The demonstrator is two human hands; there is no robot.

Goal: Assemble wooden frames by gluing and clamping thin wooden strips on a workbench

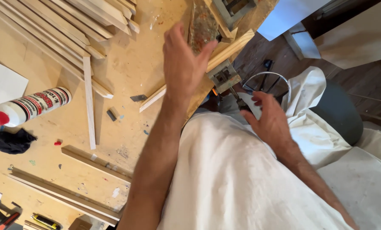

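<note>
A white cloth apron (241, 179) lay nearest the camera, covering the person's lap at the desk's (131, 68) near edge. The left hand (184, 64) was raised over that edge with its grip spread, fingers extended and loosely apart, the fingertips touching or just short of a paint-stained wooden block (202, 25); which of the two could not be told. Beside it a pale wooden strip (199, 68) ran slantwise across the desk's edge, held in a grey metal clamp (223, 76). The right hand (269, 121) was below the desk's edge, its fingers curled about the clamp's screw handle (237, 99), though how firmly they closed could not be told. A stack of wooden slats (71, 30) occupied the desk's far left part, one single slat (89, 102) lying apart from it. A glue bottle (28, 106) with a red cap lay on its side near the left edge, just above a black rag (12, 141).
</note>
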